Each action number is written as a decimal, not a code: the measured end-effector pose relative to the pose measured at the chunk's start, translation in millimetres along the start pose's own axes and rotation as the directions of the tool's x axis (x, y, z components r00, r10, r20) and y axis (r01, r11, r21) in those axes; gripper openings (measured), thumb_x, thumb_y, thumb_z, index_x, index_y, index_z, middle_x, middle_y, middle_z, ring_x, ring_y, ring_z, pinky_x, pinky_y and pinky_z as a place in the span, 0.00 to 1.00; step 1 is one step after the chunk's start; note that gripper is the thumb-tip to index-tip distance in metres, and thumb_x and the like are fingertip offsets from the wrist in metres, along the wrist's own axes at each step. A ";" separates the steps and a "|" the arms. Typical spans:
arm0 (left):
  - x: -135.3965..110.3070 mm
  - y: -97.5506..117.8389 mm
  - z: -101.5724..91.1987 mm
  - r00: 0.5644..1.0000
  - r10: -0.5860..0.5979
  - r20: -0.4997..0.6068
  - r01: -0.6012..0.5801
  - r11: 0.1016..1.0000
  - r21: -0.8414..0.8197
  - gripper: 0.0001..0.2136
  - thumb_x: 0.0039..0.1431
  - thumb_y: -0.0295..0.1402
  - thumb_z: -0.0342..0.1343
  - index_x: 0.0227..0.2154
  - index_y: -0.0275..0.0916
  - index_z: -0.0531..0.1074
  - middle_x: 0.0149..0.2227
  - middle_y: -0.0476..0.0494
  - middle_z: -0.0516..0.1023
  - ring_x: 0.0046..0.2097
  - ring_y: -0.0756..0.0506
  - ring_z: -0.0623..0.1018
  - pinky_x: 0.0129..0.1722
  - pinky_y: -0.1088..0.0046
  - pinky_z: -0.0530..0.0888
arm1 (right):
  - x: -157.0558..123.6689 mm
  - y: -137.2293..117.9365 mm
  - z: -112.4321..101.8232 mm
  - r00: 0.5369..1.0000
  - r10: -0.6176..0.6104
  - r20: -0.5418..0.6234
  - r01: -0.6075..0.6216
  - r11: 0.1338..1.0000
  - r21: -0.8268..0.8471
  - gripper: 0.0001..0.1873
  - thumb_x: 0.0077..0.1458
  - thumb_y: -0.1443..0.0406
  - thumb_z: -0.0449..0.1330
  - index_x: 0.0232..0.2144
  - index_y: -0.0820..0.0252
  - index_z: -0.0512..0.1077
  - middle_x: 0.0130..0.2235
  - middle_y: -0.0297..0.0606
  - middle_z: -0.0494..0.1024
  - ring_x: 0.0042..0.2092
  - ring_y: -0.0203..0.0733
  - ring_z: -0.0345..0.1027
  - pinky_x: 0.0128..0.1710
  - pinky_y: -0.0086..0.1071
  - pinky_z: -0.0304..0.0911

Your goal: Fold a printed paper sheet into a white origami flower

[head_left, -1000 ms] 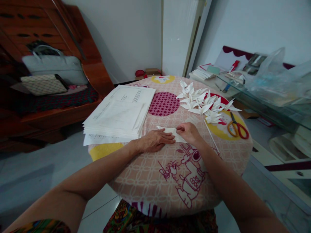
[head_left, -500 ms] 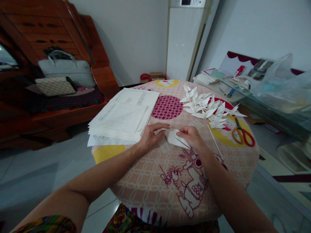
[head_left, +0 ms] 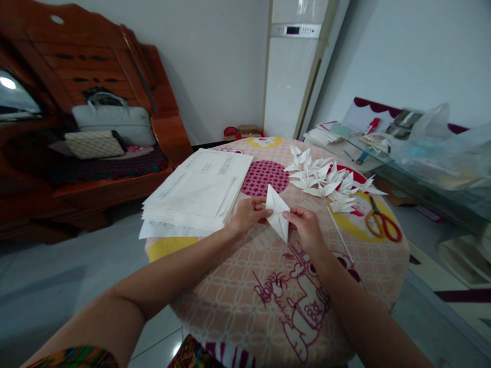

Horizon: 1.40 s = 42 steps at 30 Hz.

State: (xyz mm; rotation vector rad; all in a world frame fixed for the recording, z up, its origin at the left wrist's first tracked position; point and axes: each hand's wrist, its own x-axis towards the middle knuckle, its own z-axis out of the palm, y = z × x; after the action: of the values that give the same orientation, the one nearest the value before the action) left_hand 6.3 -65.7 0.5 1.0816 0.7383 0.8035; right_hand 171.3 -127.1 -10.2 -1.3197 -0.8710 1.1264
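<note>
Between my two hands is a piece of folded white paper [head_left: 277,212], diamond-shaped, with a crease across its middle. My left hand [head_left: 249,213] pinches its left corner between thumb and fingers. On the right corner, my right hand [head_left: 306,224] is closed with the thumb on top of the paper. Behind the right hand lies a heap of folded white paper cranes [head_left: 324,179]. A stack of white paper sheets [head_left: 195,191], some printed, is just left of my left hand.
Scissors [head_left: 379,221] with orange and red handles lie at the right of the round table [head_left: 230,286], which has a patterned cloth. A thin white stick [head_left: 339,233] lies near my right forearm. A glass shelf [head_left: 402,163] holding plastic bags stands at the right, a wooden bench [head_left: 115,184] at the left.
The folded paper has been turned from lying low and flat to a raised, tilted diamond with its point up. Both hands now grip its side corners. The view has tipped slightly upward.
</note>
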 end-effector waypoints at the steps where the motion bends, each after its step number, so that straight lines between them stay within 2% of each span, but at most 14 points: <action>1: 1.7 0.4 0.2 1.000 0.014 -0.010 -0.014 1.000 0.003 0.22 0.40 0.34 0.72 0.40 0.33 0.76 0.27 0.49 0.79 0.29 0.49 0.78 0.32 0.72 0.77 | -1.1 0.2 -1.3 0.999 0.012 0.032 -0.012 1.000 -0.018 0.14 0.37 0.56 0.69 0.21 0.59 0.72 0.20 0.33 0.75 0.20 0.36 0.65 0.20 0.29 0.61; 6: 3.9 -5.6 -3.8 0.991 0.126 -0.034 -0.121 0.986 0.118 0.22 0.44 0.37 0.69 0.42 0.32 0.76 0.23 0.51 0.75 0.24 0.53 0.72 0.24 0.79 0.67 | -1.5 3.9 -6.2 0.978 0.076 0.194 -0.063 0.995 -0.076 0.17 0.39 0.53 0.69 0.21 0.61 0.74 0.18 0.35 0.76 0.18 0.36 0.66 0.16 0.27 0.60; 8: 2.1 -8.3 -5.2 0.986 0.168 -0.001 -0.165 0.971 0.175 0.21 0.45 0.37 0.69 0.42 0.31 0.77 0.22 0.52 0.73 0.22 0.54 0.69 0.22 0.80 0.62 | -0.2 4.7 -6.9 0.979 0.073 0.191 -0.059 0.995 -0.075 0.18 0.40 0.52 0.68 0.22 0.61 0.75 0.18 0.34 0.76 0.17 0.35 0.66 0.15 0.26 0.59; 11: -0.2 -9.9 -5.4 0.987 0.159 0.028 -0.161 0.966 0.204 0.22 0.45 0.36 0.70 0.42 0.30 0.78 0.18 0.55 0.68 0.20 0.56 0.64 0.21 0.80 0.57 | -0.5 3.2 -6.7 0.984 0.077 0.163 -0.064 0.994 -0.083 0.17 0.40 0.53 0.69 0.21 0.61 0.75 0.17 0.33 0.74 0.16 0.34 0.64 0.13 0.25 0.55; 13: -0.9 -10.6 -4.4 0.993 0.118 0.016 -0.119 0.981 0.152 0.24 0.43 0.37 0.71 0.43 0.30 0.78 0.19 0.54 0.70 0.20 0.56 0.65 0.21 0.80 0.58 | -2.9 1.4 -5.6 0.987 0.076 0.140 -0.066 0.995 -0.077 0.17 0.39 0.53 0.69 0.19 0.61 0.73 0.15 0.33 0.73 0.15 0.34 0.63 0.12 0.25 0.54; 18: -1.7 -15.6 -1.4 1.000 -0.006 0.024 0.006 1.000 -0.027 0.30 0.40 0.35 0.73 0.49 0.30 0.76 0.30 0.44 0.81 0.28 0.50 0.77 0.29 0.76 0.70 | -9.8 0.7 -1.4 0.999 0.041 0.011 -0.041 0.999 0.022 0.18 0.38 0.53 0.70 0.18 0.60 0.72 0.15 0.33 0.73 0.15 0.34 0.63 0.12 0.25 0.54; 25: -1.6 -17.4 -0.9 0.999 0.030 0.029 -0.026 0.993 -0.119 0.23 0.43 0.35 0.73 0.44 0.32 0.79 0.39 0.39 0.84 0.33 0.47 0.80 0.34 0.73 0.74 | -10.2 2.1 1.9 0.999 0.010 -0.038 -0.007 0.996 0.086 0.17 0.40 0.53 0.70 0.20 0.61 0.74 0.17 0.34 0.75 0.17 0.35 0.66 0.15 0.26 0.59; 30: -3.7 -15.8 0.9 0.999 -0.041 0.026 0.044 0.990 -0.136 0.22 0.41 0.34 0.73 0.41 0.31 0.79 0.36 0.40 0.84 0.31 0.47 0.80 0.31 0.73 0.74 | -12.1 2.5 3.6 0.999 -0.012 -0.049 0.015 0.998 0.054 0.17 0.43 0.53 0.69 0.20 0.60 0.74 0.17 0.35 0.75 0.17 0.36 0.66 0.15 0.27 0.60; 33: -4.9 -15.7 1.9 0.999 -0.049 -0.011 0.047 0.989 -0.137 0.24 0.40 0.34 0.73 0.42 0.31 0.79 0.35 0.40 0.84 0.30 0.47 0.80 0.30 0.73 0.74 | -14.1 4.6 5.3 0.999 -0.007 -0.047 0.008 1.000 0.014 0.17 0.43 0.53 0.69 0.20 0.60 0.74 0.16 0.34 0.75 0.17 0.37 0.67 0.15 0.27 0.60; 37: -5.8 -13.7 3.0 0.998 -0.055 -0.005 0.054 0.994 -0.091 0.25 0.40 0.33 0.73 0.44 0.32 0.79 0.33 0.42 0.83 0.28 0.48 0.79 0.28 0.75 0.72 | -17.3 5.7 8.8 0.998 0.007 -0.063 -0.008 1.000 -0.002 0.17 0.43 0.53 0.69 0.19 0.60 0.74 0.16 0.34 0.74 0.17 0.38 0.67 0.14 0.28 0.61; 42: -5.3 -7.5 -1.4 0.997 -0.079 0.015 0.079 0.997 -0.010 0.24 0.40 0.30 0.72 0.44 0.31 0.78 0.32 0.42 0.83 0.28 0.49 0.78 0.28 0.76 0.72 | -18.1 0.9 6.2 0.999 0.045 -0.012 -0.044 0.997 0.066 0.18 0.42 0.52 0.70 0.20 0.60 0.74 0.18 0.35 0.76 0.19 0.39 0.70 0.17 0.29 0.65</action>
State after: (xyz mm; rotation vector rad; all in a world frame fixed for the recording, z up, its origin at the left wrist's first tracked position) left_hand 3.9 -71.6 -6.4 1.0417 0.7596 0.7308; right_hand 160.4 -142.7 -8.4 -1.2969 -0.7916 1.1700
